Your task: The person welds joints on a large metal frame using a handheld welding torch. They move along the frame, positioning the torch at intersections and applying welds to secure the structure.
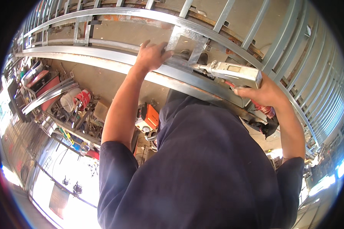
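Observation:
My left hand [153, 56] lies with spread fingers over the wide silver metal rail [118, 57], holding nothing. In my right hand [266, 91] is a boxy, silver-white welding gun [233, 72] with a narrow nozzle and a red part under its body. My fingers wrap around its rear end, partly hidden behind it. The nozzle points left, at or just above the rail where a short upright metal piece [197, 50] meets it. Whether the tip touches the metal I cannot tell. A flat metal plate [178, 36] stands just beyond my left fingers.
Rows of silver bars [283, 42] form a frame stretching across the far side and right. Below left are an orange-and-white machine [148, 117], a red-and-white bucket [82, 98] and loose metal strips [49, 95]. Red cable [264, 110] hangs below my right hand.

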Demonstrator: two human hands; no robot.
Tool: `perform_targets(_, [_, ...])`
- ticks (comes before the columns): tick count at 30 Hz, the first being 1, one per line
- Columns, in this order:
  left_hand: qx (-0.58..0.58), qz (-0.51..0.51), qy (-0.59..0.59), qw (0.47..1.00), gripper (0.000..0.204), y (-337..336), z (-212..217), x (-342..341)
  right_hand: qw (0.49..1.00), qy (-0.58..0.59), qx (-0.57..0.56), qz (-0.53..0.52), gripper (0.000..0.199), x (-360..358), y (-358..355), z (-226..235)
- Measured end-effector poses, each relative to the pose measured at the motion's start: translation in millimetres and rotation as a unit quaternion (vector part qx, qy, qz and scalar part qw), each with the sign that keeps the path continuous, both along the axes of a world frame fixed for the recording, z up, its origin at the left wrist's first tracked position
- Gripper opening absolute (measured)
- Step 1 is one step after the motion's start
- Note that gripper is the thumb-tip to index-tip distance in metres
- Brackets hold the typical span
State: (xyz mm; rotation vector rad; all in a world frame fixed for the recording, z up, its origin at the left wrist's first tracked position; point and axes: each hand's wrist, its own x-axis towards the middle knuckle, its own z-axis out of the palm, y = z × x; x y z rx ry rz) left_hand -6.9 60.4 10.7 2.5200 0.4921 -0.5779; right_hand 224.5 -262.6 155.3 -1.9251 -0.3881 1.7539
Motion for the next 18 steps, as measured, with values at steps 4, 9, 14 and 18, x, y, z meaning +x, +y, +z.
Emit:
perform_targets(4, [0.108, 0.16, -0.142, 0.971, 0.056, -7, 9, -19, 0.995, 0.087, 0.042, -0.027, 0.066, 4, 4, -22])
perform_targets(9, [0.244, 0.461, -0.127, 0.844, 0.078, -31, 2, -67, 0.988, 0.145, 0.037, -0.048, 0.059, 11, 7, -32])
perform_targets(14, [0.09, 0.693, -0.155, 0.699, 0.088, -60, -31, -74, 0.983, 0.177, 0.028, -0.04, 0.056, 16, 8, -45])
perform_targets(18, [-0.007, 0.735, -0.266, 0.624, 0.079, -73, -23, -48, 0.984, 0.173, 0.007, -0.035, 0.056, 17, 9, -44])
